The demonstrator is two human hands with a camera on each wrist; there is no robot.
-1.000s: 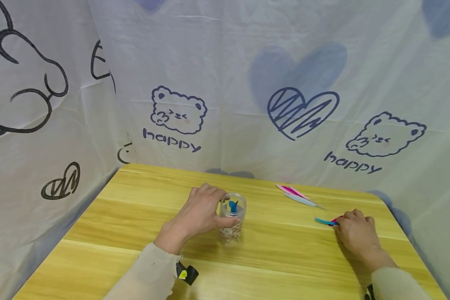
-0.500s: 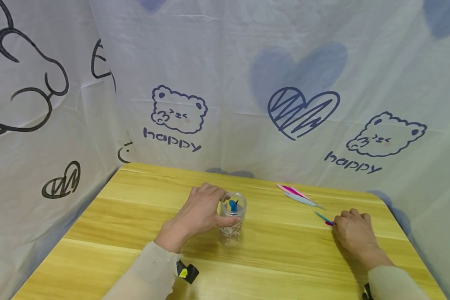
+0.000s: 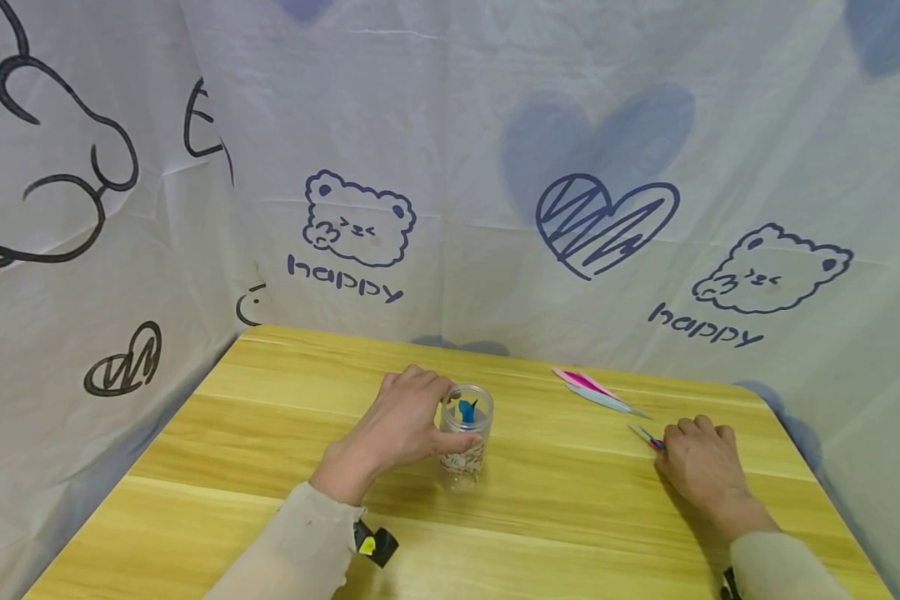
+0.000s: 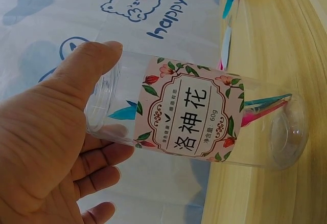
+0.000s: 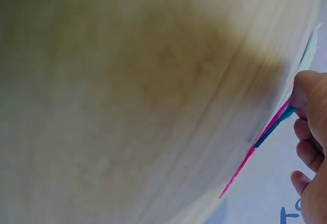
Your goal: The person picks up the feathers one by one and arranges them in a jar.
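Loose feathers [image 3: 600, 398] lay near the curtain [image 3: 480, 125] while the left hand [image 3: 393, 429] gripped the jar [image 3: 462, 458] upright on the table [image 3: 270, 417], and the right hand [image 3: 705, 462], grip pinching pink and blue feathers [image 5: 273, 130], had edged nearer it.

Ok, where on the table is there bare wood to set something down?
Two wide patches of table: one between the jar and the right hand, running toward the near side; another from the left hand out to the table's left edge. It is crowded at back right, where loose feathers lie close to the held feathers.
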